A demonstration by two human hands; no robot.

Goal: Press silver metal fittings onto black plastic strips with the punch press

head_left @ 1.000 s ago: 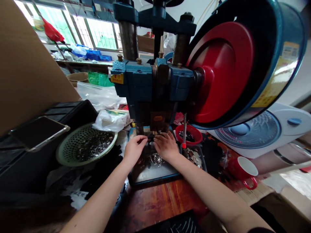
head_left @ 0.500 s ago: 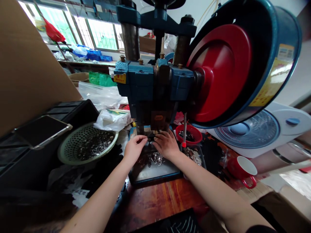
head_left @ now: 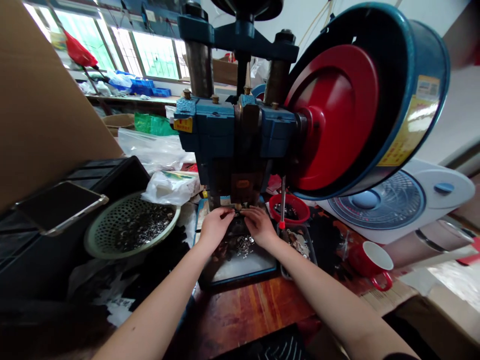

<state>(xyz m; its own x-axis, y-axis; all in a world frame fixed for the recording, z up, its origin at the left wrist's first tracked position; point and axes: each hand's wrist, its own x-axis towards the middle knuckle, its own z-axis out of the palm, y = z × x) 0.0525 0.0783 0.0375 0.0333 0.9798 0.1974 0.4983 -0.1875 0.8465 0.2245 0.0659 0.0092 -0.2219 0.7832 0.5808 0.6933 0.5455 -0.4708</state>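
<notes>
Both hands work at the base of a blue bench press (head_left: pixel 215 125), just below its ram. My left hand (head_left: pixel 214 229) is closed in a pinch at the left side of the die area, and whatever lies between thumb and fingertips is too small to name. From the right, my right hand (head_left: pixel 262 230) reaches to the same spot, its fingers drawn together with the tips beside the tooling; any piece in them is hidden. A pile of small shiny metal parts (head_left: pixel 244 246) lies on the press base (head_left: pixel 228 270), between and below the hands.
On the left are a pale green basket (head_left: pixel 93 235) of small metal parts and a phone (head_left: pixel 62 206) on a black crate. A red bowl (head_left: pixel 273 212), a clear tub (head_left: pixel 313 252) and a red mug (head_left: pixel 371 260) are right. A large red flywheel (head_left: pixel 337 120) overhangs the right side.
My left hand has shifted right, closer to the tooling. My right hand has drawn slightly back, its fingers closer together. The view has moved a little.
</notes>
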